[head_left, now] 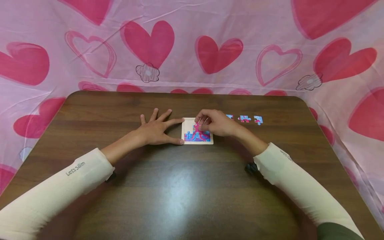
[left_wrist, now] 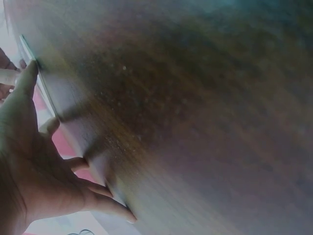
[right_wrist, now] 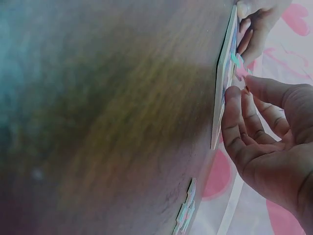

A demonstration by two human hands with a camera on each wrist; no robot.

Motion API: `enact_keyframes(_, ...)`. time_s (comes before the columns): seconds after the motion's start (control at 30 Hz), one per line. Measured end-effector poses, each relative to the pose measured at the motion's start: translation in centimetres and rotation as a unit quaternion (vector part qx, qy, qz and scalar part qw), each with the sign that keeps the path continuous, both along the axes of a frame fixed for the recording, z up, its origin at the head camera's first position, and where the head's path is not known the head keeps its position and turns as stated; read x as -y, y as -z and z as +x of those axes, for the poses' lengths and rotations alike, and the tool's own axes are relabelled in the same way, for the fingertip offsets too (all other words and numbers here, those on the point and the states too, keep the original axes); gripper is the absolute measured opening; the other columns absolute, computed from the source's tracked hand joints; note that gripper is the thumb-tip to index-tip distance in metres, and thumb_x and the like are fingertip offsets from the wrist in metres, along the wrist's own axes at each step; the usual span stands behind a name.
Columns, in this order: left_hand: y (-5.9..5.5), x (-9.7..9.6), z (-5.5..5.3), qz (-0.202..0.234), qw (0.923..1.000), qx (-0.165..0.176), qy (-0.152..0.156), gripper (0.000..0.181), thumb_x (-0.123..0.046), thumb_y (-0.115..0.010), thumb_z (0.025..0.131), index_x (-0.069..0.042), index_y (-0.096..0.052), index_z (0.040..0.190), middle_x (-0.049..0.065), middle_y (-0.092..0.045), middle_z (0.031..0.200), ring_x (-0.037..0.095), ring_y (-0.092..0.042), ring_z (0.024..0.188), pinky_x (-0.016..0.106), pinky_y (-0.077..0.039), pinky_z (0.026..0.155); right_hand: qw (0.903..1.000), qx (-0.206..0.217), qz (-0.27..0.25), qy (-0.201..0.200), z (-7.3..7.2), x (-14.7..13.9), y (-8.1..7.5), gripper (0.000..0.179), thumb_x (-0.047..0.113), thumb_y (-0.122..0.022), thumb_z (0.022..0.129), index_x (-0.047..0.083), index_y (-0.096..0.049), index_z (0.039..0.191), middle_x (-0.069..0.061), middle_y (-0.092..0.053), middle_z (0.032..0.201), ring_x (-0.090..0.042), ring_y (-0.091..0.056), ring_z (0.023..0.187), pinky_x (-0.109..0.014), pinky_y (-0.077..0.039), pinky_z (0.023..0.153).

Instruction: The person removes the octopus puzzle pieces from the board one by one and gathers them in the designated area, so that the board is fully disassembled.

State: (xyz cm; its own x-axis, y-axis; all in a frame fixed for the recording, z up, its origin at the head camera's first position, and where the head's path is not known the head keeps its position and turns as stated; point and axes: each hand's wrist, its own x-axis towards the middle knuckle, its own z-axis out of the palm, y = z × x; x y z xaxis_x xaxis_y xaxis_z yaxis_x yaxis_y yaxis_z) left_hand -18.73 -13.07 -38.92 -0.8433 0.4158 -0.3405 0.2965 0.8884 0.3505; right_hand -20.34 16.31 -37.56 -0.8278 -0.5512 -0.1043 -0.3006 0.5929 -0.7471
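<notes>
The right hand [head_left: 217, 123] is pinching a pink puzzle piece [right_wrist: 241, 71] at the partly filled puzzle tray [head_left: 187, 125], whose left edge the outspread left hand [head_left: 154, 131] is touching with thumb and forefinger, while three loose pieces [head_left: 245, 118] are lying rightward on the bench [head_left: 177, 186].
</notes>
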Motion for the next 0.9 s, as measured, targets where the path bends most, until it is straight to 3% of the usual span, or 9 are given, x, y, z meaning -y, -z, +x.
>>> enact_keyframes(0.27, -0.1, 0.0, 0.0, -0.004, 1.0000, 0.001, -0.001, 0.099, -0.094, -0.068, 0.087, -0.061, -0.030, 0.173, 0.003, 0.000, 0.194, 0.056, 0.016, 0.174, 0.094, 0.013, 0.123, 0.9980, 0.027, -0.053, 0.021, 0.4, -0.3, 0.2, 0.020, 0.005, -0.082, 0.102, 0.003, -0.076, 0.121, -0.013, -0.075, 0.106, -0.023, -0.071, 0.088, -0.028, -0.062, 0.073)
enact_keyframes(0.5, -0.2, 0.0, 0.0, -0.004, 1.0000, -0.001, 0.000, 0.099, -0.094, -0.068, 0.088, -0.062, -0.029, 0.173, 0.003, -0.001, 0.194, 0.056, 0.016, 0.174, 0.094, 0.013, 0.123, 0.9964, 0.033, -0.067, 0.040, 0.7, -1.0, 0.2, 0.022, 0.005, -0.084, 0.100, 0.001, -0.079, 0.121, -0.015, -0.077, 0.108, -0.024, -0.070, 0.098, -0.023, -0.060, 0.081)
enact_keyframes(0.9, -0.1, -0.1, 0.1, -0.003, 1.0000, -0.004, -0.001, 0.099, -0.094, -0.068, 0.088, -0.062, -0.030, 0.173, 0.003, -0.002, 0.194, 0.056, 0.015, 0.174, 0.094, 0.013, 0.123, 0.9915, 0.078, -0.082, 0.064, 1.5, -3.3, -0.3, 0.029, 0.008, -0.082, 0.103, -0.002, -0.076, 0.130, -0.021, -0.076, 0.113, -0.029, -0.075, 0.093, -0.034, -0.069, 0.080)
